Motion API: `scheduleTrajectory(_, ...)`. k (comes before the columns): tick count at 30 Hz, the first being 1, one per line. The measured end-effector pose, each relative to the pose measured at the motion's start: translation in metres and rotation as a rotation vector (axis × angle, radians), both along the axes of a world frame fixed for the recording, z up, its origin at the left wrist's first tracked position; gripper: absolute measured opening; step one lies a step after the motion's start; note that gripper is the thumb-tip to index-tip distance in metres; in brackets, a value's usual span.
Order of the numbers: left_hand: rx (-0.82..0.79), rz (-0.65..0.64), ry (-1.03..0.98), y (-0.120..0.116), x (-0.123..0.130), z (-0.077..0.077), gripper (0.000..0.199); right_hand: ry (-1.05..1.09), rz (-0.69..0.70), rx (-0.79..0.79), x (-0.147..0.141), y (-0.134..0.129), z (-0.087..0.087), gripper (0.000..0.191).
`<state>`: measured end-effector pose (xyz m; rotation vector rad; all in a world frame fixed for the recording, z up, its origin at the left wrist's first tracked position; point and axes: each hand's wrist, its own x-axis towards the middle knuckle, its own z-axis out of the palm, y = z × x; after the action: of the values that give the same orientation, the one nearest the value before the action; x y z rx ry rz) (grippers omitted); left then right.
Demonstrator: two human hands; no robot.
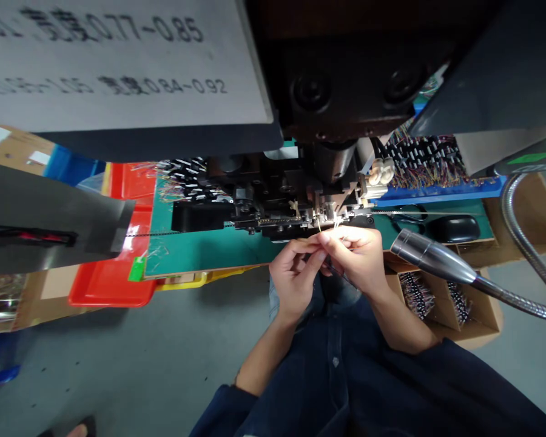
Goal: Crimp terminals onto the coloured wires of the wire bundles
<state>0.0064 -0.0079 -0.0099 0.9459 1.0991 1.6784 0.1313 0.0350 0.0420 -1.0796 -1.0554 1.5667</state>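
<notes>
At the far left sits one red tray (111, 285), and beside it one green-topped tabletop (200, 255) runs under one black machine (273, 194). Our two hands meet at the tabletop's near edge. The left hand (295, 276) curls in close, its grip partly hidden, so we cannot tell whether it pinches anything. The right hand (352, 258) has its grip pressed together, pinching a few thin wires (330, 226) just below the machine's front. Further right are one blue rack (437, 193) of wires, one lamp (432, 255), and one cardboard box (480, 315) holding two wire bundles (416, 294).
</notes>
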Motion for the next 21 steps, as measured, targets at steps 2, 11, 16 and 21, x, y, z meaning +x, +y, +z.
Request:
scheduleTrajectory(2, -0.008, 0.012, 0.005, 0.000, -0.001, 0.000, 0.014, 0.004, -0.020, -0.028, 0.000, 0.001, 0.000, 0.037)
scheduleTrajectory(11, 0.004, 0.054, 0.017, 0.001, -0.002, 0.000, 0.019, 0.044, -0.066, -0.082, -0.004, 0.006, -0.007, 0.038)
scheduleTrajectory(16, 0.012, 0.061, -0.001, 0.001, -0.002, 0.000, 0.016, 0.037, -0.052, -0.082, -0.004, 0.004, -0.009, 0.039)
scheduleTrajectory(21, 0.007, 0.068, 0.021, 0.000, -0.002, 0.000, 0.017, 0.030, -0.052, -0.076, -0.003, 0.004, -0.010, 0.037)
